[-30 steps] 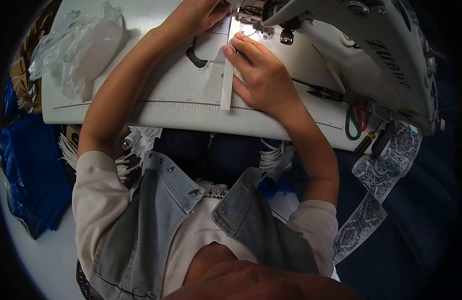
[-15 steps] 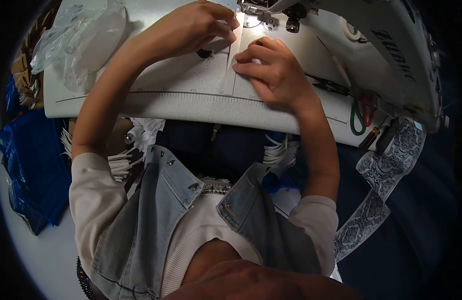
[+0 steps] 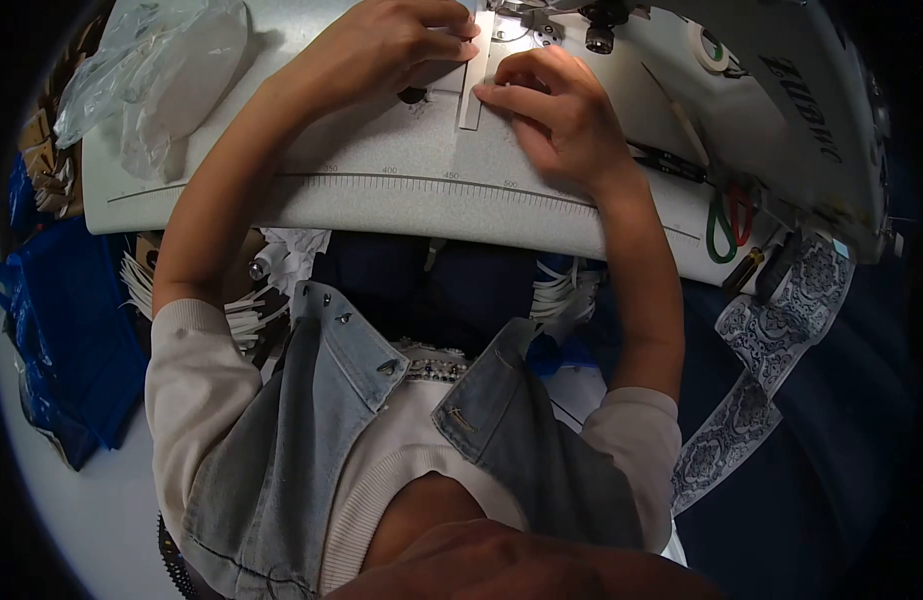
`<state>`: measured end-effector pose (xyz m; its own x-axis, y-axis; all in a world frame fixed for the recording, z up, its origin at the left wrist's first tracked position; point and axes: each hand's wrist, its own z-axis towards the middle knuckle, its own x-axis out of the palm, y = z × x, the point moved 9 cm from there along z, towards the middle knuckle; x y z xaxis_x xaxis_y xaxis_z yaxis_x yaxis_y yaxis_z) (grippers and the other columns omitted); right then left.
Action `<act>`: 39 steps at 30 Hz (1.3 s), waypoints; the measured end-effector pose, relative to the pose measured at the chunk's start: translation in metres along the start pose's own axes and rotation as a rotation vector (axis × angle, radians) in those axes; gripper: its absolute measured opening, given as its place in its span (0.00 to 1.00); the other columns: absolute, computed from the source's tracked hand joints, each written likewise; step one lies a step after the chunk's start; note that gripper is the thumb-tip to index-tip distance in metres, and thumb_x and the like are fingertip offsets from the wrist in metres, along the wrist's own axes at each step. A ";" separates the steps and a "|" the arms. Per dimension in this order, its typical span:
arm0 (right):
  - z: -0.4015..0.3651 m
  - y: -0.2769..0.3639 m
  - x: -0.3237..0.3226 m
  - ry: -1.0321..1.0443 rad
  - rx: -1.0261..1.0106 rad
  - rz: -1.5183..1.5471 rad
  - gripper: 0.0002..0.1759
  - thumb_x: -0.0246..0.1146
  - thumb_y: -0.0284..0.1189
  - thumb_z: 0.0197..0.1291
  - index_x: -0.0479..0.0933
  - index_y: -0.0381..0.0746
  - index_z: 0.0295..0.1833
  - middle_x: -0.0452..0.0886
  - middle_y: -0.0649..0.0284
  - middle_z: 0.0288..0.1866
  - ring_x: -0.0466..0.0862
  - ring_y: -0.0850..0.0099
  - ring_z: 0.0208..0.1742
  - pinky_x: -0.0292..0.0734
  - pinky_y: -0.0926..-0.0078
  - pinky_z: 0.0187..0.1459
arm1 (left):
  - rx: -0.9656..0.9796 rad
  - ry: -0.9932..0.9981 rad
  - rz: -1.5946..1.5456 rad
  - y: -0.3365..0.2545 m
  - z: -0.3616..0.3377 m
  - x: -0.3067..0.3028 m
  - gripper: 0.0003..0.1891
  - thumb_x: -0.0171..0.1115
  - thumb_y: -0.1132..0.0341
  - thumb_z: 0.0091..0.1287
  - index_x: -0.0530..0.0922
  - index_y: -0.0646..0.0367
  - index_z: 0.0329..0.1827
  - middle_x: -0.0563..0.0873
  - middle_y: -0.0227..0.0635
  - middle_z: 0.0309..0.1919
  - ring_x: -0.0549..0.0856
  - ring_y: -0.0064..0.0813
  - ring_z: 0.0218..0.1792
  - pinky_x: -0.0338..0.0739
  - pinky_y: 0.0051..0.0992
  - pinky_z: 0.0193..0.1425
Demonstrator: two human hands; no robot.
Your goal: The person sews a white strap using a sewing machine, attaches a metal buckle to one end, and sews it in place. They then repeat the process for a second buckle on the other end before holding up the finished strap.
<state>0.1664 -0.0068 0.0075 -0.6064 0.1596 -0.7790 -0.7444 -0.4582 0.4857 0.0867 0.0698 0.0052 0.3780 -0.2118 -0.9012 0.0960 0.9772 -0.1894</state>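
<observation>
A narrow white strip lies on the sewing machine bed, running up under the lit presser foot area of the sewing machine. Along the strip's left edge, the fingertips of my left hand are closed and pressed on it close to the foot. My right hand has curled fingers, with thumb and forefinger pinched at the strip's right edge, lower down. The strip's near end sticks out loose below my fingers. A small dark object shows under my left hand.
A clear plastic bag lies on the left of the bed. At right are black tweezers or snips, scissors with green and red handles, a tape roll and a patterned ribbon hanging down. Blue plastic sits at lower left.
The strip has moved away from me toward the presser foot, its near end now well above the ruler marks. My right hand has moved forward with it; my left hand has shifted only slightly.
</observation>
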 end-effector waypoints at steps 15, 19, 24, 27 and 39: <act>0.001 -0.009 -0.003 -0.068 0.063 -0.025 0.19 0.61 0.16 0.47 0.85 0.44 0.45 0.76 0.66 0.33 0.76 0.70 0.34 0.71 0.73 0.39 | -0.023 0.000 -0.087 -0.005 0.017 0.007 0.15 0.68 0.76 0.54 0.85 0.54 0.45 0.84 0.35 0.50 0.83 0.37 0.53 0.78 0.33 0.58; 0.000 -0.009 -0.002 -0.058 0.065 -0.025 0.19 0.61 0.16 0.48 0.85 0.44 0.46 0.75 0.66 0.33 0.75 0.70 0.35 0.71 0.73 0.39 | -0.028 0.000 -0.112 -0.007 0.017 0.007 0.14 0.68 0.76 0.54 0.85 0.54 0.45 0.84 0.35 0.50 0.83 0.37 0.53 0.78 0.33 0.58; 0.002 -0.009 -0.002 -0.053 0.078 -0.028 0.19 0.61 0.16 0.48 0.85 0.44 0.46 0.75 0.66 0.33 0.75 0.70 0.35 0.71 0.73 0.39 | -0.036 -0.006 -0.134 -0.004 0.018 0.009 0.14 0.67 0.76 0.54 0.85 0.55 0.44 0.84 0.35 0.49 0.83 0.37 0.53 0.78 0.33 0.58; 0.003 -0.010 -0.001 -0.051 0.085 -0.041 0.19 0.61 0.16 0.48 0.85 0.43 0.46 0.75 0.65 0.32 0.75 0.70 0.35 0.72 0.73 0.39 | -0.040 -0.012 -0.146 -0.002 0.018 0.009 0.13 0.67 0.76 0.54 0.85 0.55 0.44 0.84 0.35 0.49 0.83 0.37 0.52 0.78 0.33 0.57; 0.003 -0.010 0.000 -0.044 0.086 -0.063 0.19 0.61 0.17 0.50 0.84 0.43 0.48 0.75 0.65 0.33 0.75 0.70 0.35 0.71 0.72 0.39 | -0.058 -0.021 -0.209 -0.003 0.024 0.012 0.12 0.67 0.76 0.54 0.85 0.56 0.43 0.84 0.36 0.48 0.83 0.37 0.51 0.78 0.33 0.57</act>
<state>0.1731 0.0010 0.0038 -0.5680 0.2251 -0.7917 -0.8016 -0.3695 0.4700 0.1126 0.0636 0.0043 0.3748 -0.4099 -0.8316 0.1218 0.9109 -0.3942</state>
